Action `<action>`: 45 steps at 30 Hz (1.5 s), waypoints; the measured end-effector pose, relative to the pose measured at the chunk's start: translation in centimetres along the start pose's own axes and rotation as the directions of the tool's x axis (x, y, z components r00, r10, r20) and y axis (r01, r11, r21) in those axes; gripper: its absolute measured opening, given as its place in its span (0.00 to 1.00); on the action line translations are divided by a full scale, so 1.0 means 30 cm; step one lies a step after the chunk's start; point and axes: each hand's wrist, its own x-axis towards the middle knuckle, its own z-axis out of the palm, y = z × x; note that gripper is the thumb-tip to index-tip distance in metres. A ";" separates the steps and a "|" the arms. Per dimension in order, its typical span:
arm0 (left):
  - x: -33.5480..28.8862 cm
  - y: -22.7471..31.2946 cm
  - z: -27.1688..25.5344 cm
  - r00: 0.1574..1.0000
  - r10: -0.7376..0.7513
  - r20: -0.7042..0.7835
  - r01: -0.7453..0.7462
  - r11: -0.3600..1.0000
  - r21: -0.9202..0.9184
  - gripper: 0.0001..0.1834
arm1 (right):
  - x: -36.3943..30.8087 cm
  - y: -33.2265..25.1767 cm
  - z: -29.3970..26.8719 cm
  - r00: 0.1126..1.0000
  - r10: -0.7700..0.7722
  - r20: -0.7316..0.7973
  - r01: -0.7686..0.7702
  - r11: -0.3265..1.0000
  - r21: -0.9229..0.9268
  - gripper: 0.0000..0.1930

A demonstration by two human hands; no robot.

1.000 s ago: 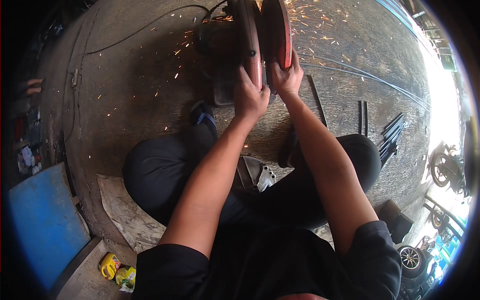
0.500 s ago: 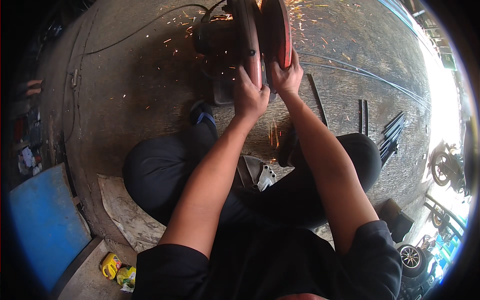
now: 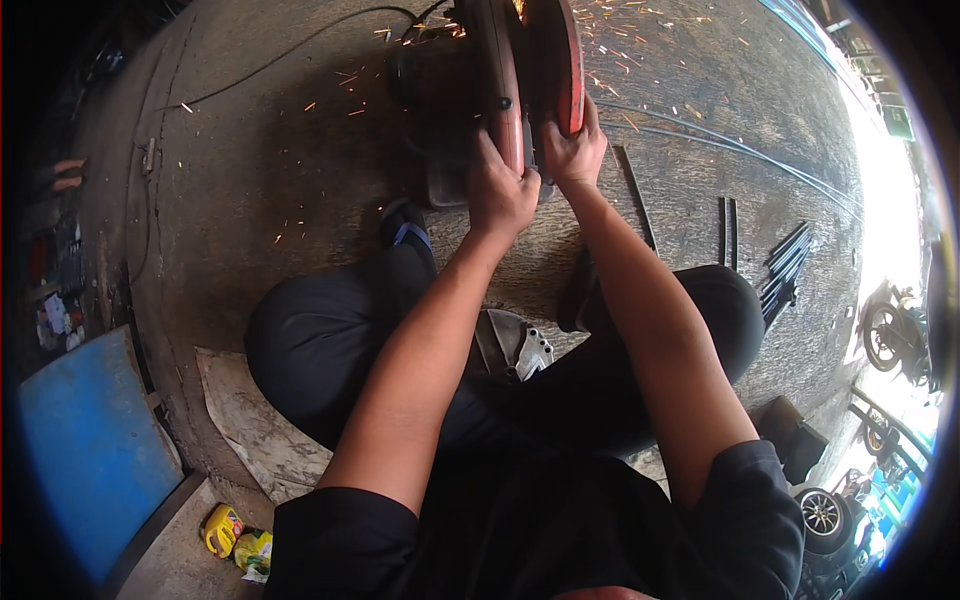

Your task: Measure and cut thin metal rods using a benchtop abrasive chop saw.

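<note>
At the top centre stands what looks like a cut-off saw with a long reddish guard [image 3: 493, 60] and a dark body. My left hand [image 3: 502, 200] is closed round the lower end of that reddish guard. Close beside it, my right hand [image 3: 577, 157] wraps the lower end of a dark, rounded piece with a red rim [image 3: 573, 75]. Bright sparks come from the gap between the two pieces at the top edge. Whatever is being ground or cut there is hidden. Both arms reach out straight over my crossed legs.
Right of the saw lie dark metal bars [image 3: 636, 200] and a bundle of square tubes [image 3: 785, 265]. Long thin rods [image 3: 740, 145] stretch across the floor. A black cable [image 3: 270, 65] runs left. A blue board [image 3: 95, 440], yellow packages [image 3: 222, 530] and motorbikes [image 3: 885, 330] are farther out.
The spray of sparks is thinner and scattered differently, and the sparks below the hands near my foot are gone. Both hands keep almost the same place and hold.
</note>
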 end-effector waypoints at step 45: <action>0.004 -0.011 0.004 0.984 0.165 -0.071 -0.164 0.986 0.023 0.41 | -0.005 0.014 0.012 1.000 0.017 -0.004 -0.017 1.000 -0.015 0.29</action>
